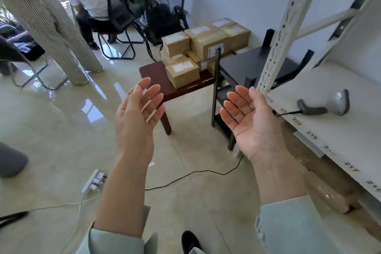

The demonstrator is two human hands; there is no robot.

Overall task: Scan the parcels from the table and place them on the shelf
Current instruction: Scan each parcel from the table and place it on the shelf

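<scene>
Several brown cardboard parcels (203, 47) with white labels are stacked on a low dark-red table (156, 80) ahead of me. My left hand (137, 117) and my right hand (248, 121) are raised in front of me, palms facing each other, fingers straight, holding nothing. Both hands hover well short of the parcels. A grey barcode scanner (327, 105) lies on the white shelf (338, 130) to the right, its cable running off the shelf edge. Number labels line the shelf's front edge.
A black stand (257, 64) sits between the table and the shelf's perforated upright (276, 43). A black cable (193, 175) and a power strip (92, 181) lie on the tiled floor. One person stands at the left and another sits on a black chair (117, 16).
</scene>
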